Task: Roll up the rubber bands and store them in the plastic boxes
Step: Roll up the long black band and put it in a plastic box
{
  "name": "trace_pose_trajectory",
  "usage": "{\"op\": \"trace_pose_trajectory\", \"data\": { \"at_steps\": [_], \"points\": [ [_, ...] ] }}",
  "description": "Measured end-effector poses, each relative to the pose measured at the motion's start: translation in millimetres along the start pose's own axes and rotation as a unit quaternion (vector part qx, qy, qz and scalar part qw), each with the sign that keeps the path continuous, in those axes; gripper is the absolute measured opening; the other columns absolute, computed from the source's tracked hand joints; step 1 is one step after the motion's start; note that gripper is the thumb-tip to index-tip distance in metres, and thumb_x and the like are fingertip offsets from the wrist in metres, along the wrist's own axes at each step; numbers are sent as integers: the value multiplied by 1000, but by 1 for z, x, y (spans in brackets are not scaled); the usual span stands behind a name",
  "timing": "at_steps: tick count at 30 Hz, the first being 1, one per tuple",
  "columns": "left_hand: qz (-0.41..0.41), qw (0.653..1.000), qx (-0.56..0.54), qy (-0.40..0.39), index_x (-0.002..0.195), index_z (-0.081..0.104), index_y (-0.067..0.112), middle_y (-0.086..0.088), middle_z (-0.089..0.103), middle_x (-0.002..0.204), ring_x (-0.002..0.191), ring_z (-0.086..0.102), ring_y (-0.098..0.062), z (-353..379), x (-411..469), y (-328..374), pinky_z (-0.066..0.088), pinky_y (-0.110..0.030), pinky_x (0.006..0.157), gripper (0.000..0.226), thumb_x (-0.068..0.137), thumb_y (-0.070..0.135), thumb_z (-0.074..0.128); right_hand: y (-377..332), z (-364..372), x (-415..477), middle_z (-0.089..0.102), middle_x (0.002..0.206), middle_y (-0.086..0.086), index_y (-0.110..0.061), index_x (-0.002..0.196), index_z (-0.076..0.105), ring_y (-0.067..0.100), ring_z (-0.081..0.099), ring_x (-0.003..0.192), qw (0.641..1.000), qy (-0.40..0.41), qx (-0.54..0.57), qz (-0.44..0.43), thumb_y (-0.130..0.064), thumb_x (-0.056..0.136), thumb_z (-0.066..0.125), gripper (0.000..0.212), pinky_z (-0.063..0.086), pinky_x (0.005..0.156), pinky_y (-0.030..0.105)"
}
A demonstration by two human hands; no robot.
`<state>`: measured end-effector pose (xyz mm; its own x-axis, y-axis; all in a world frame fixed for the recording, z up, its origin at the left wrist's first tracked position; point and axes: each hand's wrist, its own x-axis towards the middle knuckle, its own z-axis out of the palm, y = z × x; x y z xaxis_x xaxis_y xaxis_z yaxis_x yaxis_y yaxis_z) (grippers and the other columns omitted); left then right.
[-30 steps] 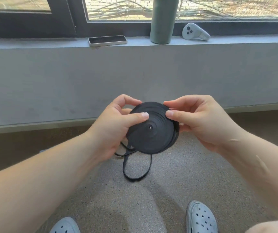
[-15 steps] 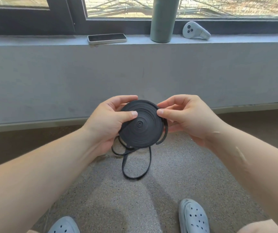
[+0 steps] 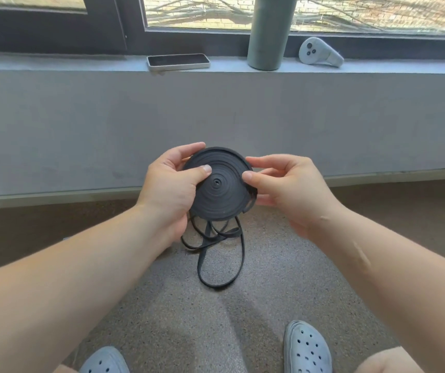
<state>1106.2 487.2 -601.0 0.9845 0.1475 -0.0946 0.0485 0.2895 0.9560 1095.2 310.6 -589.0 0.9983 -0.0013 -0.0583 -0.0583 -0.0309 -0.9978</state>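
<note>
The rolled black rubber band (image 3: pixel 220 185) was gripped by the left hand (image 3: pixel 171 191), thumb pressed on its face. Its right edge was pinched by the right hand (image 3: pixel 287 188). The loose end (image 3: pixel 217 254) was left hanging toward the floor (image 3: pixel 283 278).

Black band coil (image 3: pixel 217 188) (tail dangling).

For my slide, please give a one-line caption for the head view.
The left hand and right hand hold a flat coil of black rubber band, its loose end hanging down.

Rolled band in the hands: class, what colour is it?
The rolled band is black, clearest in the head view.
</note>
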Motion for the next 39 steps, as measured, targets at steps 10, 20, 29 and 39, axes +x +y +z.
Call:
{"op": "trace_pose_trajectory", "data": {
  "at_steps": [10,20,29,39],
  "points": [
    [-106,991,16,-82,134,53,25,1,67,126,103,70,-18,-21,2,1,61,-39,76,56,89,-8,63,12,27,18,71,70,6,-1,83,71,10,67,61,994,89,54,-37,-3,83,79,8,55,55,24],
    [-148,988,42,28,142,46,20,-6,64,130,109,69,-27,-87,68,-9,58,-57,88,54,95,-5,55,58,118,75,69,88,6,-11,126,65,14,70,73,988,10,129,78,1,91,69,38,58,56,27],
    [-261,920,286,-62,145,43,37,-3,56,138,114,63,-29,-161,144,-84,58,-48,85,51,98,24,57,166,151,137,69,100,10,-9,125,66,18,70,80,974,35,113,192,5,92,66,36,55,51,23],
    [-181,673,706,-124,151,37,26,-5,44,143,130,48,-30,-285,173,-162,42,-41,106,86,75,37,76,275,180,162,73,110,3,-21,119,71,19,72,97,972,-7,20,236,-2,90,71,35,62,67,33]
  ]
}}
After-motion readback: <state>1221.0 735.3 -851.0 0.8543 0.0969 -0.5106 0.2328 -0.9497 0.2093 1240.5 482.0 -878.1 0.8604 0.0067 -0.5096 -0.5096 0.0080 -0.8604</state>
